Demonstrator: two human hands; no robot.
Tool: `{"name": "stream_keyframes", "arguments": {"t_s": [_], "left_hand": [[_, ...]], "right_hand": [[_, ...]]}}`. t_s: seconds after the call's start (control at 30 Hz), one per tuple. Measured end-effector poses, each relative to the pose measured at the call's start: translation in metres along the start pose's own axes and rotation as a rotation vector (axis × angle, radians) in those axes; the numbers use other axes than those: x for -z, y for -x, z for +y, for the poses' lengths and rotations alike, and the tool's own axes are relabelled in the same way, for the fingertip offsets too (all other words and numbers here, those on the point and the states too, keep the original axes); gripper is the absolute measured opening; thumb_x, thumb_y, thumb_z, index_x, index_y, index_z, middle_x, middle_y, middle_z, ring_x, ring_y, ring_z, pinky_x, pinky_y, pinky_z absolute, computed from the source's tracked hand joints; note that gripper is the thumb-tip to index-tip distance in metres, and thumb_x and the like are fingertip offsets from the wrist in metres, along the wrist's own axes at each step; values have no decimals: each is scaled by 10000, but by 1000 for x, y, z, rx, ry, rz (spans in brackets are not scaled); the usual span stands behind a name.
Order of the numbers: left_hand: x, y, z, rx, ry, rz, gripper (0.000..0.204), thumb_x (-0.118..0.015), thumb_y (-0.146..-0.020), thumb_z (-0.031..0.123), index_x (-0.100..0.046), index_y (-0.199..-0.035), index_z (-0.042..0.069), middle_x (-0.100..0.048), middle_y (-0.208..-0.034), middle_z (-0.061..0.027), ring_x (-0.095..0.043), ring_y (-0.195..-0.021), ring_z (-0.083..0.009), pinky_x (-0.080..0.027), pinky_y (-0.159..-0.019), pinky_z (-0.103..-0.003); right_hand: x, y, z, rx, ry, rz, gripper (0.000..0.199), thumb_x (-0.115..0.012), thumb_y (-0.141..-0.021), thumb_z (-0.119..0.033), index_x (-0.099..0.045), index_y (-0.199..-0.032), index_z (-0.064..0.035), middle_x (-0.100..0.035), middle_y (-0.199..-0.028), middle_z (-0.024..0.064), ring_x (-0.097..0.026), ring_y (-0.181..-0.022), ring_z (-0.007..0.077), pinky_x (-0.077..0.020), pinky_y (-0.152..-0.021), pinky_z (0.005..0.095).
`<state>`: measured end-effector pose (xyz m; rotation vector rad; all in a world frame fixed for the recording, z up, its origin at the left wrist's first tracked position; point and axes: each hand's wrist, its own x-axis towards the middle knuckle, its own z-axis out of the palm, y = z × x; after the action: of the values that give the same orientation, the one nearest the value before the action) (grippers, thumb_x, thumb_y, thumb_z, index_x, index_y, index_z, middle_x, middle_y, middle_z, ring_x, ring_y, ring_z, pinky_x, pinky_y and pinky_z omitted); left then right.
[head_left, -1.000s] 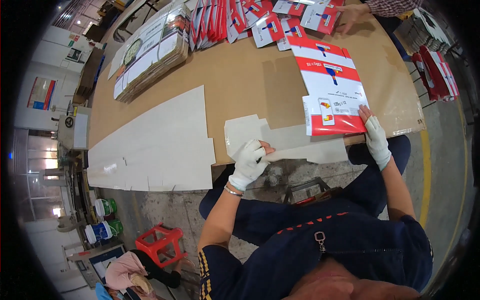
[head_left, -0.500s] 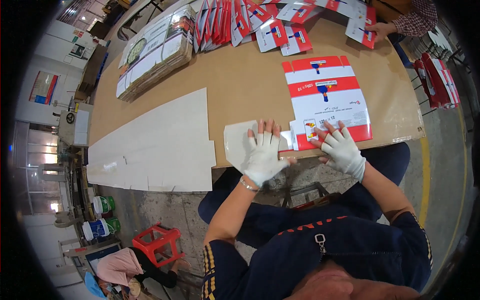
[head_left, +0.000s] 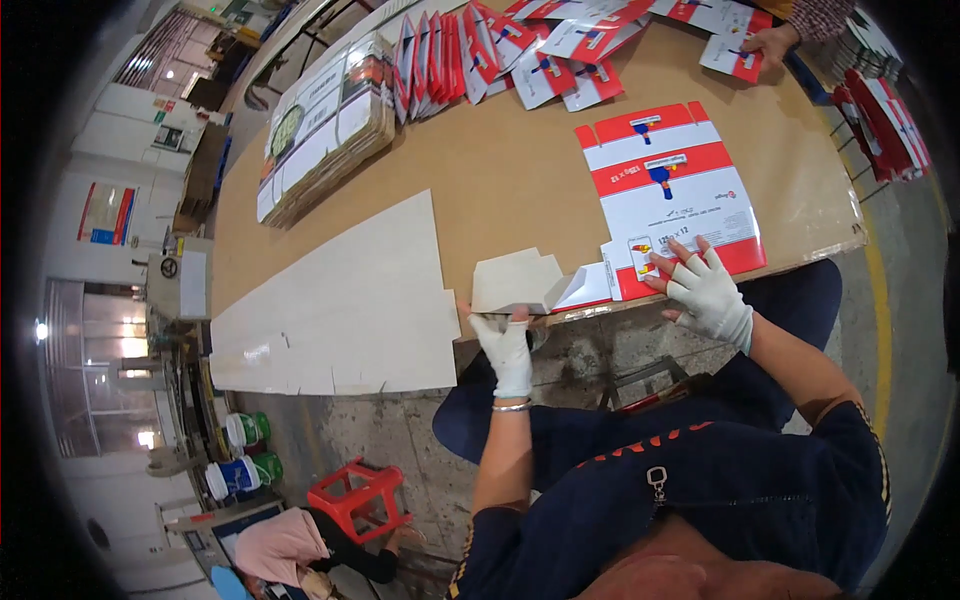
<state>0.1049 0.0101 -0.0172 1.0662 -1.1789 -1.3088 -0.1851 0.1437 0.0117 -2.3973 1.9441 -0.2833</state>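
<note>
Carton (head_left: 680,205) looks part-folded at the table's (head_left: 530,180) near edge, flap (head_left: 508,280) unfinished; my right hand (head_left: 712,300) rests wide-fingered; whether my left hand (head_left: 507,350) grips, I can't tell.

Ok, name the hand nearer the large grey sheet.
Left: the left hand is close beside the large grey sheet; the right hand is farther right, fingers on a red-and-white carton.

The red-and-white carton (head_left: 700,205) bears a dark line of letters and figures, with finer print nearby (too small to make out). Red lettering crosses the dark shirt (head_left: 610,500); dark characters mark the tied stack (head_left: 322,120); writing on the wall poster (head_left: 106,213) is illegible.
</note>
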Motion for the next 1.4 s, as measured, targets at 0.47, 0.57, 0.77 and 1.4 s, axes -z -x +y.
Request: {"name": "stream_keyframes", "arguments": {"t_s": [0.47, 0.57, 0.77, 1.4], "left_hand": [[-57, -7, 10, -692, -1150, -766, 774, -649, -813, 183, -286, -1489, 76, -227, -1546, -209, -190, -1437, -408, -194, -1086, -652], [-68, -2, 10, -653, -1266, -742, 747, -632, -857, 367, -309, -1491, 136, -212, -1549, -217, -192, -1427, -426, -198, -1052, -683], [-74, 2, 2, -630, -1475, -631, 728, -607, -858, 469, -334, -1486, 221, -223, -1544, -217, -223, -1413, -425, -234, -1016, -699], [-132, -47, -5, -327, -960, -353, 764, -684, -815, 427, -416, -1369, -26, -443, -1334, -266, -433, -1229, -414, -334, -1040, -492]], "right_hand": [[-2, -4, 12, 80, 237, -13, 629, -544, -859, -196, -348, -1453, -258, -326, -1531, 23, -310, -1406, 272, -264, -1064, 659], [-5, -4, 10, 107, 237, -7, 610, -545, -858, -208, -371, -1441, -250, -325, -1531, 25, -292, -1416, 274, -253, -1060, 681], [-16, 0, 8, 121, 217, 7, 574, -547, -854, -211, -414, -1413, -220, -331, -1528, 26, -281, -1422, 277, -227, -1057, 709], [21, 47, -31, -374, -794, 12, 419, -693, -816, -149, -558, -1204, -67, -604, -1169, 79, -561, -1059, 190, -459, -896, 390]]}}
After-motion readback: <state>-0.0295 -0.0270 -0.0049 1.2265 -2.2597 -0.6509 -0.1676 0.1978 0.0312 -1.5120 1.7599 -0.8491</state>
